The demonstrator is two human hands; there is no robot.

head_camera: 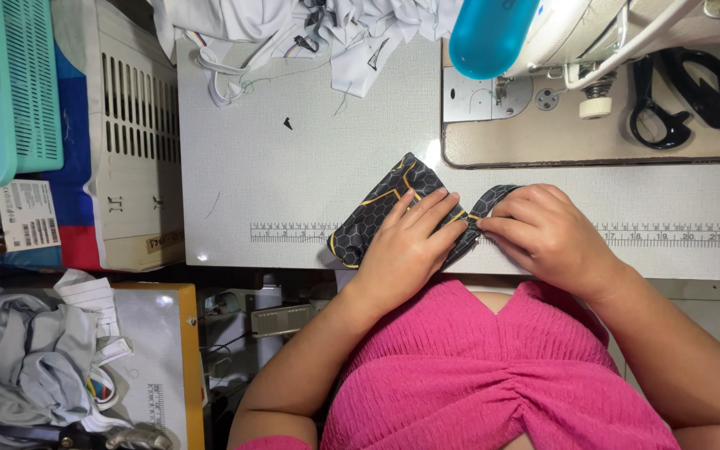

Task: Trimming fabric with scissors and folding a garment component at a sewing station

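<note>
A dark piece of fabric (pixel 377 212) with a grey hexagon print and yellow lines lies near the front edge of the white sewing table (pixel 293 167). My left hand (pixel 406 246) lies flat on it, fingers pressing its middle. My right hand (pixel 543 229) pinches the folded right end of the same fabric between thumb and fingers. Both hands touch each other over the cloth. Part of the fabric is hidden under my hands.
A sewing machine (pixel 560 33) with a blue end stands at the back right, black scissors (pixel 681 96) beside it. White cloth pieces (pixel 293 29) pile at the back. A ruler strip (pixel 293 232) runs along the table's front. A teal basket (pixel 18 83) and grey garments (pixel 35 367) are at left.
</note>
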